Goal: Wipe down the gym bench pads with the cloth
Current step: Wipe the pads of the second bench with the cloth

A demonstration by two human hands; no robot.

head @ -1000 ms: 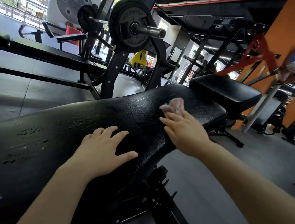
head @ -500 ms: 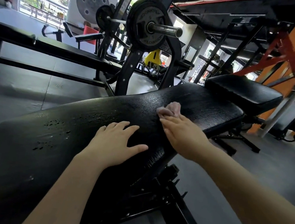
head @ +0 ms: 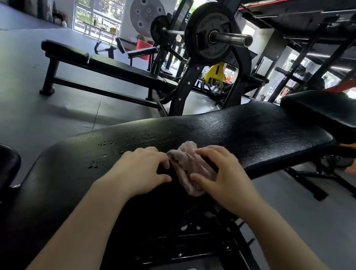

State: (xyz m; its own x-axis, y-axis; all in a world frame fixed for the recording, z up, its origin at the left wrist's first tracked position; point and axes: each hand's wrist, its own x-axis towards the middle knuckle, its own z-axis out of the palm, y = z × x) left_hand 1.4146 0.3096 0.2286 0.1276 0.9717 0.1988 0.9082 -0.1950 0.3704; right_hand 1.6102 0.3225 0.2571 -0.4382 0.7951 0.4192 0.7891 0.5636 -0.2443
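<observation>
Black vinyl is filling the head view: the long bench pad (head: 229, 127) is running from lower left to upper right, with droplets beading on its near-left stretch. A pale pink cloth (head: 187, 167) is lying bunched on the pad near its front edge, and the right hand (head: 223, 176) is pinching it between thumb and curled fingers. The left hand (head: 143, 171) is resting just beside it, fingertips bent and touching the cloth's edge. The hands are sitting close together. Judging by this, wiping is under way and the cloth is being regathered; the next stroke calls for sweeping left over the wet beads. A seat pad (head: 341, 114) is waiting beyond.
</observation>
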